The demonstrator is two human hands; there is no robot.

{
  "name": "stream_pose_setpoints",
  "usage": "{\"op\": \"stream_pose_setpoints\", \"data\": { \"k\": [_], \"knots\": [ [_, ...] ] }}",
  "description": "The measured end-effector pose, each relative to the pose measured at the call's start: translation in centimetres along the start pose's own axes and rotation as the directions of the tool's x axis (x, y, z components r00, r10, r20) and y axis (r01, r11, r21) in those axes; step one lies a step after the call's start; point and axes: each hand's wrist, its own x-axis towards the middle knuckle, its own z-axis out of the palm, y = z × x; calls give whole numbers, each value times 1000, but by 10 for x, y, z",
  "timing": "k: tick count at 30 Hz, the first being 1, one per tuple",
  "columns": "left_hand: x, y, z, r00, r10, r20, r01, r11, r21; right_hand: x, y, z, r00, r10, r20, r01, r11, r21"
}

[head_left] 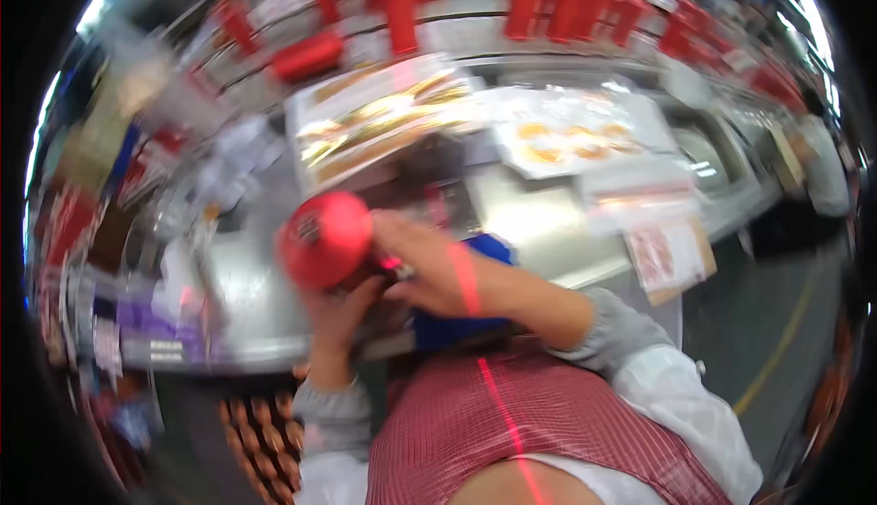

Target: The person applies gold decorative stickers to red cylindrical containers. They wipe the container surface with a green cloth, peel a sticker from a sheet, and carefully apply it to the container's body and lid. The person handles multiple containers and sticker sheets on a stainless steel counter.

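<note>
A rounded red container [324, 240] with a dark mark on its top is held up over the metal worktable, blurred by motion. My left hand [340, 315] is closed under its near side, with some of the fingers hidden behind it. Against its right side, my right hand [422, 263] curls with bent fingers. A small dark item with a bright red glint [395, 266] shows between the two hands; its kind is too smeared to tell. Below my right wrist lies a blue piece [457, 322] at the table's near edge.
Beyond my hands lie a tray of gold-wrapped strips [393, 112] and a clear-wrapped sheet with round yellow pieces [575, 131]. Several red containers [571, 7] line the back. A printed card [665, 254] overhangs the right edge. Purple packets [160, 318] sit at left. A person [822, 163] stands far right.
</note>
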Motion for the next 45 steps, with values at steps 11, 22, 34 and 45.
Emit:
{"op": "stream_pose_setpoints", "data": {
  "k": [11,22,34,45],
  "knots": [
    [13,32,1,710,703,50,-660,638,397,-123,-54,-104,843,165,-512,-245,965,-92],
    [-35,70,129,742,532,409,-647,728,226,-260,-89,-161,497,282,-820,-556,829,-52],
    [-40,118,214,638,135,758,-554,764,330,-394,29,-320,297,-127,-946,-777,544,-317],
    [83,179,479,9,295,955,-920,377,-107,-458,148,-427,370,59,-927,-925,115,-361]
  ]
}}
